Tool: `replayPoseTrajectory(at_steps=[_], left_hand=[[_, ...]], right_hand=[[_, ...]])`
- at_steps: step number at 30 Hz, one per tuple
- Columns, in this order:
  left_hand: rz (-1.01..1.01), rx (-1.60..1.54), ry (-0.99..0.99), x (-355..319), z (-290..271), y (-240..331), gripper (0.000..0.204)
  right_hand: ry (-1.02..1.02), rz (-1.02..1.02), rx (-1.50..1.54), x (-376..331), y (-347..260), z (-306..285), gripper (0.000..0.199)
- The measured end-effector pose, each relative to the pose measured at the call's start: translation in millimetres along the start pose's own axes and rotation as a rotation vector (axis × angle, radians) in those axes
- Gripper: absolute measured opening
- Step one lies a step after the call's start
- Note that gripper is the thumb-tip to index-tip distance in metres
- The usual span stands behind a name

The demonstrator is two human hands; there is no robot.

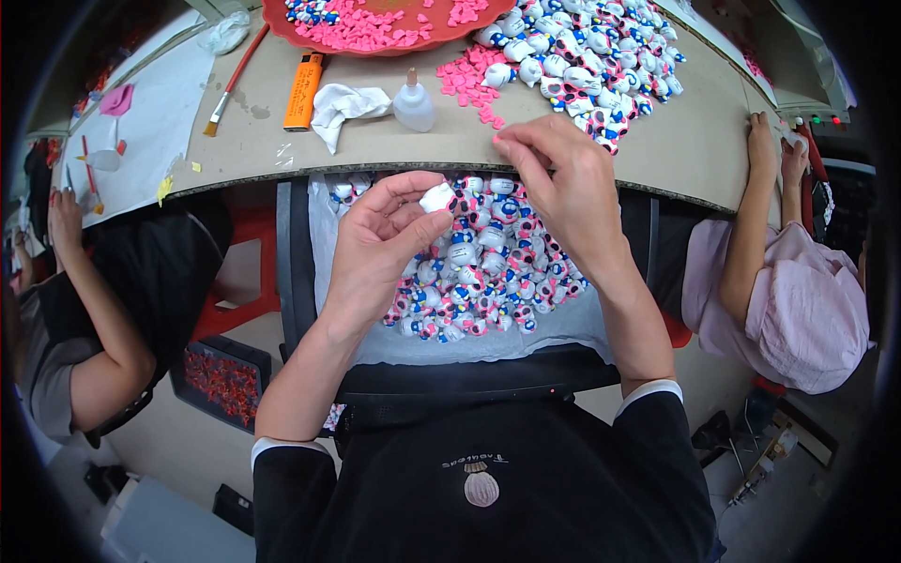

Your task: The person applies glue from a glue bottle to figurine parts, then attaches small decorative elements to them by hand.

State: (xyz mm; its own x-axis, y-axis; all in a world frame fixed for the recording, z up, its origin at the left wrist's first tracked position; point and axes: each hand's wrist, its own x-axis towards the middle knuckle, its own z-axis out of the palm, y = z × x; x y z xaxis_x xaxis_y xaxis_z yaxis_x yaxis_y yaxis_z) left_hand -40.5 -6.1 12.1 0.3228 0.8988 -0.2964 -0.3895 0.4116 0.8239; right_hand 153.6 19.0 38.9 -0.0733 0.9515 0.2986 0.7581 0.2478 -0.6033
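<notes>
Head view, looking down over a curved workbench [657, 155] and a lined crate of small figurines [488, 272] below its edge.

Item 1 — left hand [375, 249]: it is pinching a small white figurine piece [437, 197] between thumb and forefinger, the piece sitting at the fingertips, above the crate's heap and clear of it. The other fingers are curling loosely beneath.

Item 2 — right hand [563, 183]: thumb and forefinger are closing narrowly at the bench edge, just right of the white piece and apart from it. Something pink seems to be showing at the fingertips (too small to tell what, or whether it is being held).

Item 3: the figurines in the crate — white, with blue and pink markings — are lying heaped on a pale plastic liner [450, 347].

Item 4, on the bench: a second heap of like figurines [582, 66], loose pink bits [469, 84], a red tray [375, 28] carrying more pink bits, a small squeeze bottle [413, 103], a crumpled white cloth [343, 108], an orange lighter [304, 91], a red-handled brush [235, 80].

Item 5: two other people are sitting alongside, one at each side; the right one's hand [762, 141] is resting on the bench edge.
</notes>
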Motion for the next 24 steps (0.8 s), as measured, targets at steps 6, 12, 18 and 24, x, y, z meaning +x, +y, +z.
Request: replayPoseTrajectory(at_steps=[6, 12, 18, 24], left_hand=[[0.164, 0.091, 0.004, -1, 6, -2, 0.033], [0.31, 0.295, 0.018, -2, 7, -9, 0.032], [0.236, 0.24, 0.002, -4, 5, -7, 0.031], [0.106, 0.103, -0.063, -3, 1, -6, 0.035]], right_hand=[[-0.062, 0.012, 0.263, -19, -30, -7, 0.008], [-0.106, 0.072, 0.321, -24, -33, -2, 0.008], [-0.22, 0.235, 0.394, -21, -30, -6, 0.009], [-0.162, 0.123, 0.458, -25, -21, 1, 0.012]])
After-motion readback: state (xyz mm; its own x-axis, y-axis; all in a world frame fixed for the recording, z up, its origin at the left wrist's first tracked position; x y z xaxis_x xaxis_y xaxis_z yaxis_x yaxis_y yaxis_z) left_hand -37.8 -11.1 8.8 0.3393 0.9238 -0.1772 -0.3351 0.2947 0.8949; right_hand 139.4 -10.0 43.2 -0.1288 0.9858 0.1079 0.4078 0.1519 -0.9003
